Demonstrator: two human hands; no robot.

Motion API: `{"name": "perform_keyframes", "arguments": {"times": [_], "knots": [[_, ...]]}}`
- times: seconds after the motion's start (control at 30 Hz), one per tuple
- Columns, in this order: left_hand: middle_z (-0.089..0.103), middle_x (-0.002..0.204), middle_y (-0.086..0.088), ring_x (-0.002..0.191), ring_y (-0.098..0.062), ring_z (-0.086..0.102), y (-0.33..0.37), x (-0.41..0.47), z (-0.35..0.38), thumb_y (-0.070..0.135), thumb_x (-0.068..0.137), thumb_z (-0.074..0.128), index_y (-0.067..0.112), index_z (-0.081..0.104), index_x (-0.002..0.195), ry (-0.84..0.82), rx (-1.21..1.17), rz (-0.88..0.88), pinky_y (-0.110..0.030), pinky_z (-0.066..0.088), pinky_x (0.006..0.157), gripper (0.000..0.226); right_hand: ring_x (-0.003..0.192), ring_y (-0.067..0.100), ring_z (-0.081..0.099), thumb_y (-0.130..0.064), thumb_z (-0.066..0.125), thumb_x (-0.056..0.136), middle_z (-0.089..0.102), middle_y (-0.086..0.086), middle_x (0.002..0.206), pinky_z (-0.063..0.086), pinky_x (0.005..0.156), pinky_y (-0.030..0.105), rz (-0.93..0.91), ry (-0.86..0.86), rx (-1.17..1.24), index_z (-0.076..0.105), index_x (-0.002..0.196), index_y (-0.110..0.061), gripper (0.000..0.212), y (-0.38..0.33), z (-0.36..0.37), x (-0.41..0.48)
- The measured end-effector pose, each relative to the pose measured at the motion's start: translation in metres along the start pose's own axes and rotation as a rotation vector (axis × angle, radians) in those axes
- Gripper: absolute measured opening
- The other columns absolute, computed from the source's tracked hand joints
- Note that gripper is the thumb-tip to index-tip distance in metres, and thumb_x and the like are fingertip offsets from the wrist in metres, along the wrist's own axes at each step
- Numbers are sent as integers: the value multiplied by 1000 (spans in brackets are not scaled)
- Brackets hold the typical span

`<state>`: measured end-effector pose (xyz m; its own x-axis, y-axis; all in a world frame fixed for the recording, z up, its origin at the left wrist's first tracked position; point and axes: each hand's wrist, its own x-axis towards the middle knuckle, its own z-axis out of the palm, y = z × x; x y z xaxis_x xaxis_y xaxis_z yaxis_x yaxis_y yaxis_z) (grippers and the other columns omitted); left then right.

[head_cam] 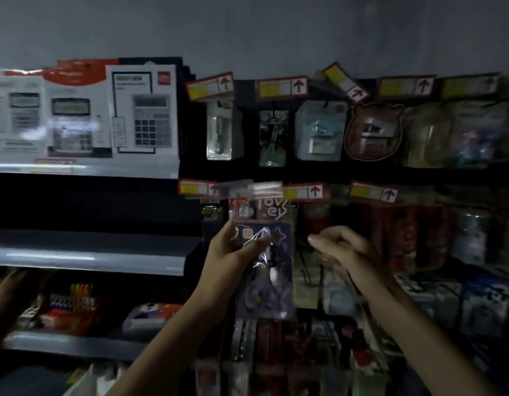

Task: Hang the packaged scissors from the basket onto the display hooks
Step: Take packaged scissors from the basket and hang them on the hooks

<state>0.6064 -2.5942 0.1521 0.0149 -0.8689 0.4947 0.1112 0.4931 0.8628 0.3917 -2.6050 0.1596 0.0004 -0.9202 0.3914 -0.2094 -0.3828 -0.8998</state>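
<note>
A clear packet of scissors with a dark blue card and a red printed top hangs upright in front of the second row of display hooks. My left hand grips it at mid-height, thumb across its front. The packet's transparent top flap sits level with the price tags of that row; the hook itself is hidden behind it. To the packet's right, my right hand hovers apart from it with fingers loosely extended and nothing in it. The basket is out of view.
Price tags with red arrows mark the hook rows, with packaged stationery hanging above and to the right. Boxed calculators stand on the upper left shelf. Another person's hand reaches into the lower left shelf. The scene is dim and blurred.
</note>
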Motion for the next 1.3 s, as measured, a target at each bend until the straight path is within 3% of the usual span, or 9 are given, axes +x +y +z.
{"name": "perform_keyframes", "arguments": {"times": [0.1, 0.2, 0.3, 0.4, 0.47, 0.6, 0.73, 0.8, 1.3], "knots": [[70, 104, -27, 91, -59, 61, -2, 22, 19, 20, 91, 75, 17, 64, 117, 2, 30, 48, -69, 50, 79, 28, 43, 0, 54, -25, 73, 89, 72, -6, 73, 38, 45, 13, -5, -100, 120, 76, 109, -17, 22, -11, -15, 27], [74, 92, -8, 79, -29, 69, -4, 42, 27, 15, 93, 73, 15, 62, 119, -1, 50, 94, -36, 53, 67, 28, 35, -4, 51, -6, 63, 95, 61, -10, 48, 36, 38, 5, -71, -158, 242, 71, 107, 4, 17, -27, -12, 47], [77, 96, -3, 81, -12, 73, 1, 58, 29, 10, 93, 70, 13, 62, 121, -24, 48, 105, -21, 54, 66, 29, 67, 11, 73, -12, 70, 93, 75, 1, 68, 55, 61, 15, -150, -143, 273, 77, 99, -3, 13, -34, -2, 70], [76, 104, -9, 91, -23, 75, 6, 75, 24, 12, 92, 70, 16, 62, 122, -32, 41, 116, -38, 61, 76, 32, 89, 24, 76, -16, 76, 89, 78, 6, 86, 61, 88, 45, -229, -28, 125, 81, 90, -17, 5, -38, 13, 95], [75, 109, -11, 101, -29, 74, 9, 86, 17, 11, 93, 69, 14, 60, 124, -44, 17, 110, -45, 60, 88, 32, 85, 22, 76, -14, 78, 87, 77, 6, 83, 62, 84, 44, -254, 8, 109, 81, 86, -18, 5, -41, 21, 108], [74, 114, -11, 107, -30, 72, 19, 108, -1, 22, 97, 65, 13, 65, 120, -91, -70, 51, -47, 58, 90, 26, 77, 14, 74, -12, 78, 87, 77, 6, 79, 56, 66, 20, -279, 67, 137, 79, 85, -11, 2, -54, 38, 120], [76, 105, -14, 92, -27, 75, 31, 136, -19, 26, 96, 65, 8, 71, 105, -81, -111, 54, -32, 60, 70, 21, 86, 20, 74, -17, 78, 88, 77, 6, 86, 59, 83, 35, -213, 80, 139, 79, 84, -15, 4, -63, 54, 133], [73, 102, -23, 91, -38, 73, 35, 150, -25, 27, 92, 71, 1, 70, 94, -59, -88, 76, -42, 61, 73, 25, 88, 18, 74, -19, 77, 88, 78, 4, 88, 58, 85, 35, -202, 113, 158, 79, 87, -16, 4, -68, 59, 138], [74, 101, -12, 94, -31, 74, 88, 246, 2, 12, 94, 68, 12, 64, 122, -6, 169, 243, -52, 62, 84, 28, 98, 28, 72, -29, 80, 86, 78, 3, 98, 56, 91, 42, -216, 271, 174, 80, 88, -16, 13, -105, 20, 197]]}}
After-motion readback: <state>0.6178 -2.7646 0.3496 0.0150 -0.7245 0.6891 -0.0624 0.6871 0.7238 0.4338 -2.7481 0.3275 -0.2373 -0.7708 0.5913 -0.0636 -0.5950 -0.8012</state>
